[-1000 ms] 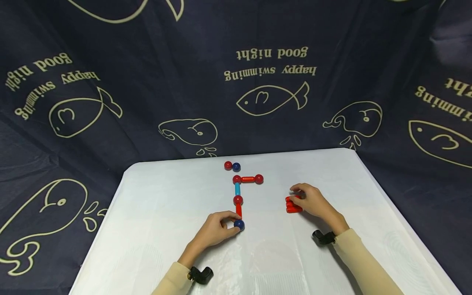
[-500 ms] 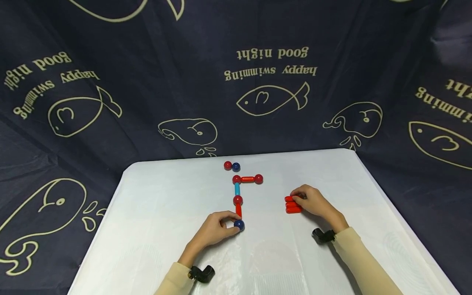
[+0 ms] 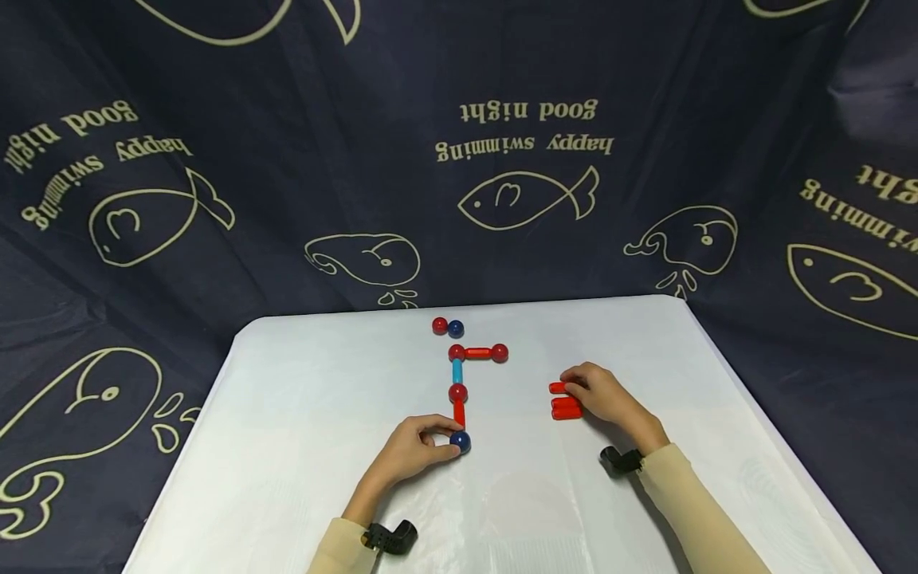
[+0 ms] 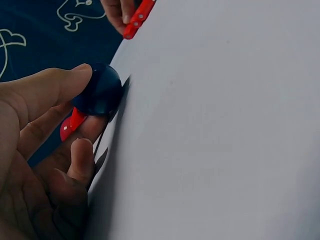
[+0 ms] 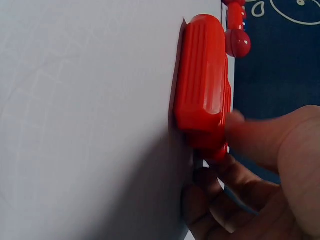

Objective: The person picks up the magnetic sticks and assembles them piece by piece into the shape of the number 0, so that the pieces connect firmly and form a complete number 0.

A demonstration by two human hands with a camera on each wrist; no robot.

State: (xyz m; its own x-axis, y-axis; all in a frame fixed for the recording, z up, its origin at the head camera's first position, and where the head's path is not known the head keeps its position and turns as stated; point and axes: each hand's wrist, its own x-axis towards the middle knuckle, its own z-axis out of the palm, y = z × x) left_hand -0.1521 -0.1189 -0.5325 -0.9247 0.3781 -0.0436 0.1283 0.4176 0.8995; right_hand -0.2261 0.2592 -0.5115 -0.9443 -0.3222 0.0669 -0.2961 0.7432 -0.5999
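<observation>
Plainly, we can read "good night" (image 3: pixel 570 111) and "happy swimming" (image 3: pixel 516 146), upside down and repeated, on the dark blue cloth (image 3: pixel 402 191) well beyond both grips, among outlined fish (image 3: pixel 527 199) and whales (image 3: pixel 369 257).

Our left grip (image 3: pixel 413 448) pinches a dark blue ball (image 3: pixel 460 442) between thumb and finger, on the white tabletop (image 3: pixel 323 383). From that ball a joined line runs away from us: a red rod (image 3: pixel 459 416), a red ball (image 3: pixel 457 392), a light blue rod (image 3: pixel 457 371) and a second red ball (image 3: pixel 457 352). There it turns toward our right side along a crosswise red rod (image 3: pixel 478 353), which ends in a third red ball (image 3: pixel 500 353). Farther beyond the left grip, a loose red ball (image 3: pixel 440 325) and a loose blue ball (image 3: pixel 455 328) touch each other.

Our right grip (image 3: pixel 601 392) pinches the far red rod (image 3: pixel 557 388), its fingers hiding the right end. Two nearer red rods (image 3: pixel 566 408) lie side by side, on the near side of that one and slightly apart from it. The right wrist view shows one of them standing in front of the thumb.

Behind each grip we see a black wrist camera (image 3: pixel 390 537) and a beige sleeve (image 3: pixel 699 502).
</observation>
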